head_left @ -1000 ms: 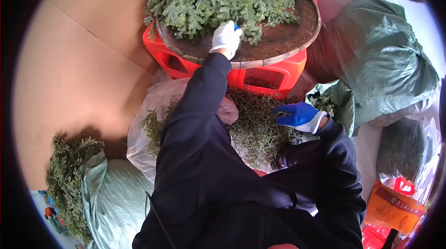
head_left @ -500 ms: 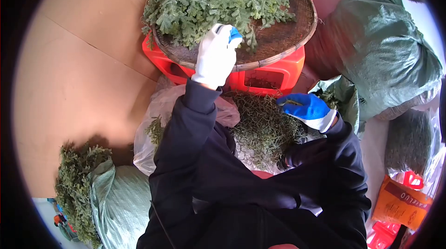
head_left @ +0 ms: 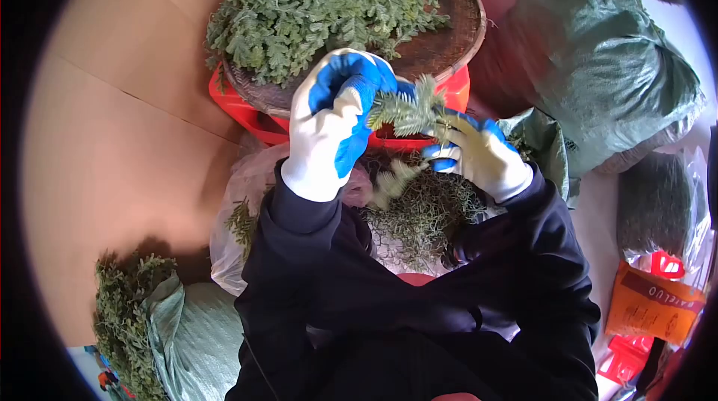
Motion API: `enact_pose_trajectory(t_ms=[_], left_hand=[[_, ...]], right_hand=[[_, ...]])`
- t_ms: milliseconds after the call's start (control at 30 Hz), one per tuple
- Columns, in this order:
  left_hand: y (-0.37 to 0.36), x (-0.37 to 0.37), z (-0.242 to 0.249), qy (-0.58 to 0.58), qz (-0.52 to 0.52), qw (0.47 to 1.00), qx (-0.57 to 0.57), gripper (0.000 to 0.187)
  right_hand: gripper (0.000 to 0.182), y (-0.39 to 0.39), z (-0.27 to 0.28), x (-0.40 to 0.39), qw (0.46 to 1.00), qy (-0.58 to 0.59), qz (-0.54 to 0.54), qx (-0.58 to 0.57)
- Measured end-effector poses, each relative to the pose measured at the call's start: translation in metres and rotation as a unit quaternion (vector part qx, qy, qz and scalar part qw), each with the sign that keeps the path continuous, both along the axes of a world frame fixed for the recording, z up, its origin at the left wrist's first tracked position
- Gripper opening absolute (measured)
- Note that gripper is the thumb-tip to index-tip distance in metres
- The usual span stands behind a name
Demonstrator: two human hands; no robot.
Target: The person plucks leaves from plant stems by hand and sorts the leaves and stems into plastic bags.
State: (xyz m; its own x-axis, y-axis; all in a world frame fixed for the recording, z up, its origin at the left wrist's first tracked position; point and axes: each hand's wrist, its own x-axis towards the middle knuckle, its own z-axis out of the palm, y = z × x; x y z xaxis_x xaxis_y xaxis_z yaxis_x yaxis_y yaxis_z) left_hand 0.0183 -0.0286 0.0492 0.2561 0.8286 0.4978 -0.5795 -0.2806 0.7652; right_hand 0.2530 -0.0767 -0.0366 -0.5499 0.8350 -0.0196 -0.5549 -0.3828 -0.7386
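Both hands wear white gloves with blue palms. My left hand is closed on a green sprig just in front of the round woven tray. On the sprig's other side is my right hand, its fingers closed round the lower part. A blurred leafy piece hangs beneath the hands. A large heap of green sprigs covers much of the tray, which rests on red plastic stools.
Thin stems lie between the legs. A pink plastic bag is at the left, near a green sack with foliage. Large green sacks and an orange packet are at the right.
My left hand has come back from the tray's edge with a sprig. My right hand has turned and moved up to meet it. The view has shifted slightly.
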Motion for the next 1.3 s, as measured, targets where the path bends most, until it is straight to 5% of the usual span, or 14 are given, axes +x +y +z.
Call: enact_pose_trajectory(t_ms=[67, 167, 333, 433, 500, 567, 700, 833, 867, 933, 1067, 1200, 1300], left_hand=[[0.017, -0.005, -0.015, -0.004, -0.180, 0.984, -0.002, 0.031], [0.016, -0.006, -0.020, 0.014, -0.202, 0.977, -0.070, 0.028], [0.032, -0.019, -0.028, 0.123, -0.309, 0.943, 0.005, 0.033], [0.033, -0.030, -0.029, 0.204, -0.445, 0.867, -0.097, 0.053], [0.038, -0.024, -0.035, 0.287, -0.383, 0.861, -0.169, 0.044], [0.036, -0.011, -0.046, 0.335, -0.333, 0.871, -0.135, 0.067], [0.021, 0.015, -0.050, 0.438, -0.277, 0.845, -0.133, 0.061], [0.010, 0.030, -0.031, 0.328, -0.216, 0.897, -0.202, 0.035], [0.008, 0.032, -0.036, 0.216, -0.194, 0.918, -0.268, 0.026], [0.013, 0.031, -0.045, 0.163, -0.178, 0.936, -0.255, 0.026], [0.019, 0.034, -0.053, 0.118, -0.133, 0.951, -0.253, 0.021], [0.023, 0.032, -0.053, 0.076, -0.069, 0.942, -0.318, 0.017], [0.027, 0.028, -0.047, 0.059, -0.032, 0.927, -0.368, 0.022]], right_hand=[[0.087, -0.004, 0.006, -0.006, 0.991, 0.123, -0.029, -0.042], [0.078, -0.001, 0.008, -0.002, 0.985, 0.171, -0.010, -0.022], [0.066, 0.000, 0.009, 0.007, 0.991, 0.095, -0.093, -0.015], [0.066, -0.004, 0.019, 0.009, 0.992, 0.076, -0.102, 0.000], [0.066, -0.006, 0.022, 0.012, 0.994, 0.052, -0.088, 0.028], [0.065, -0.007, 0.020, 0.010, 0.995, 0.013, -0.072, 0.062], [0.071, -0.009, 0.015, 0.007, 0.988, -0.103, -0.008, 0.114], [0.077, -0.014, 0.019, 0.001, 0.987, -0.085, 0.040, 0.130], [0.076, -0.012, 0.020, 0.001, 0.988, -0.060, 0.041, 0.138], [0.073, -0.009, 0.025, 0.011, 0.989, -0.079, 0.074, 0.100], [0.066, -0.014, 0.019, 0.006, 0.994, -0.060, -0.039, 0.078], [0.056, -0.009, 0.015, 0.010, 0.997, 0.046, -0.059, -0.002], [0.065, -0.004, 0.010, 0.016, 0.995, -0.031, -0.083, -0.055]])
